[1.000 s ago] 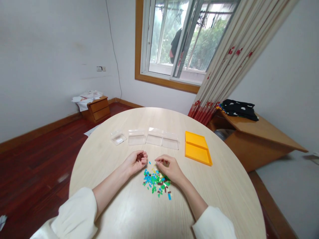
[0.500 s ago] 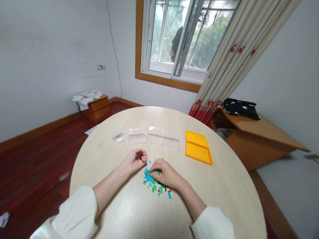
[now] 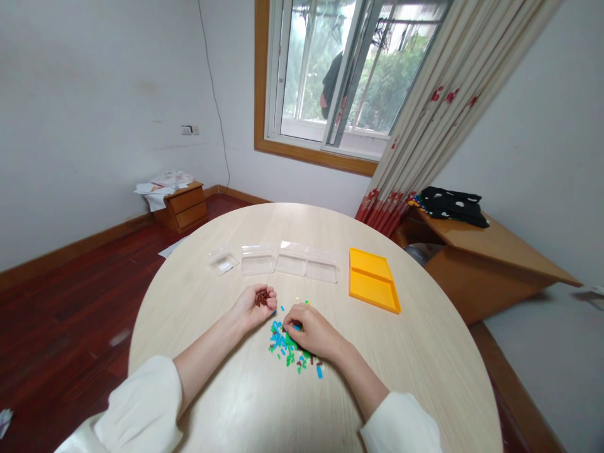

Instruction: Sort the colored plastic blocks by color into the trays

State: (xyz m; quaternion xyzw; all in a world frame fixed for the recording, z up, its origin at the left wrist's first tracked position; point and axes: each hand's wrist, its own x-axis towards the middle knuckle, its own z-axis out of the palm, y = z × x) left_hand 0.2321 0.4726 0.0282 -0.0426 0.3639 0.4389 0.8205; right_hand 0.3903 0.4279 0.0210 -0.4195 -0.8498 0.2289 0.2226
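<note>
My left hand is cupped palm up, its fingers curled round several small dark-brown building bricks. Just to the right, my right hand reaches over a loose pile of small building bricks in blue, green, brown and pale yellow. Its thumb and forefinger are pinched together at the pile's upper left, where a small brown brick seems to show at the fingertips. Part of the pile is hidden beneath that hand. A larger blue brick lies at the pile's lower right edge.
Beyond my hands, clear plastic boxes stand in a row: a small one, another, and a joined pair. An orange two-part tray lies to their right. All rest on a round wooden table.
My right hand's pinched fingertips have lifted slightly off the pile and shifted a little. My left hand keeps its cupped hold. The whole view has moved slightly left.
</note>
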